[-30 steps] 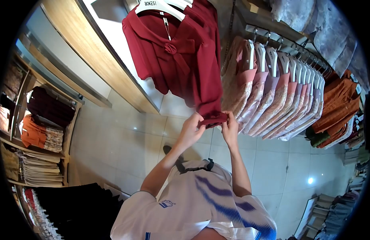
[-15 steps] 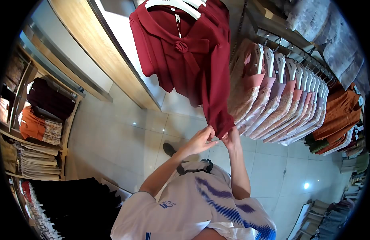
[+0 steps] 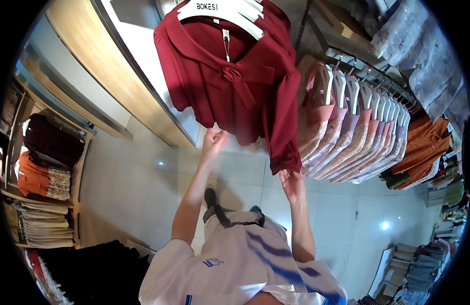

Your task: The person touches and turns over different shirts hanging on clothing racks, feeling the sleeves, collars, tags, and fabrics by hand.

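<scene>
A dark red blouse with a rosette and bow at the neck hangs from a white hanger in front of me. Under the blouse's front hem, my left hand is raised with its fingers loosely curled and slightly apart, and nothing shows in them. Whether its fingertips touch the fabric is hard to see. My right hand grips the cuff of the long sleeve on the right side, its fingers partly hidden by the cloth. A small white tag hangs inside the neckline.
To the right, pink and lilac patterned garments hang in a row, with rust-orange clothing beyond. A wooden panel edge rises at the left. Shelves with folded clothes and black garments are farther left.
My left hand has left the sleeve cuff and moved left and up to the blouse's hem. My right hand stays at the cuff. The view has shifted slightly, showing more of the hanger.
</scene>
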A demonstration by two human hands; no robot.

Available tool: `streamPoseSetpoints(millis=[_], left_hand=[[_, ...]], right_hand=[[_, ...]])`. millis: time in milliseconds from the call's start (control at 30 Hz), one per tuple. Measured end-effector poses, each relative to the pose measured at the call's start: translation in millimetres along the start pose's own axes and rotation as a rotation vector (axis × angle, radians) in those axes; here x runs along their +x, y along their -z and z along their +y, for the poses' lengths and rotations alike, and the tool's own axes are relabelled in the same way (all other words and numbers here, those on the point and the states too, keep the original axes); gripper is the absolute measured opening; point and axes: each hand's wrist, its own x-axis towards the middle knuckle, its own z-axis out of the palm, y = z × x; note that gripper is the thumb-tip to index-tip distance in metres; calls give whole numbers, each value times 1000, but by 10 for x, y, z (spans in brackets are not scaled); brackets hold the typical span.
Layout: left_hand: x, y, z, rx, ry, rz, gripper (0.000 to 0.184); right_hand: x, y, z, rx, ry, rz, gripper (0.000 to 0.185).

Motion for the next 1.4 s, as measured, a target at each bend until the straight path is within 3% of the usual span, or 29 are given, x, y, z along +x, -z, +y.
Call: streamPoseSetpoints(millis=[200, 333, 400, 433, 467, 567, 633, 733, 767, 867, 900, 933, 1000, 1067, 1133, 1233, 1267, 1367, 1400], left_hand=[[553, -15, 949, -167, -303, 79, 43], [874, -11, 1164, -199, -276, 84, 45], [1000, 60, 1166, -457, -152, -162, 42], [1038, 81, 1175, -499, -169, -285, 28], [1036, 99, 1170, -476, -133, -323, 20], [1044, 176, 1233, -296, -120, -266, 25], [1097, 188, 1235, -25, -375, -57, 27], [1149, 248, 1299, 217, -496, -164, 44], [1184, 251, 1288, 262, -513, -192, 39], [1296, 307, 1242, 277, -484, -354, 30], [1260, 352, 1327, 302, -453, -423, 22], [1225, 385, 1374, 298, -451, -443, 22], [1154, 459, 1431, 175, -250, -594, 21], [1112, 522, 1422, 228, -299, -596, 26], [1048, 536, 1402, 51, -356, -646, 31], [820, 554, 1631, -245, 41, -764, 26], [763, 562, 1745, -291, 133, -784, 23], [765, 599, 1697, -542, 134, -870, 17], [763, 619, 1741, -593, 158, -877, 16]], right_hand=[[165, 56, 349, -12, 29, 81, 14], [231, 22, 565, -6, 101, 137, 13], [276, 25, 675, 50, 132, 148, 14], [294, 14, 730, 109, 150, 155, 15], [308, 10, 787, 111, 163, 162, 15], [336, -52, 945, 106, 193, 209, 16], [377, -85, 1070, 94, 233, 268, 18], [293, -353, 1246, -43, 293, 272, 19], [261, -488, 1292, -39, 308, 281, 19], [160, -1158, 1328, -276, 384, 265, 18], [124, -1437, 1316, -483, 509, 237, 19], [118, -1675, 1291, -692, 627, 207, 21], [201, -2021, 1206, -946, 884, 196, 27], [223, -2449, 1057, -1128, 912, 256, 36], [392, -2738, 997, -1662, 1394, 288, 46], [683, -2681, 1077, -1505, 1132, 182, 55], [846, -2571, 1078, -1456, 1186, 137, 41], [799, -2697, 1154, -935, 888, -26, 8], [741, -2745, 1160, -881, 821, -14, 9]])
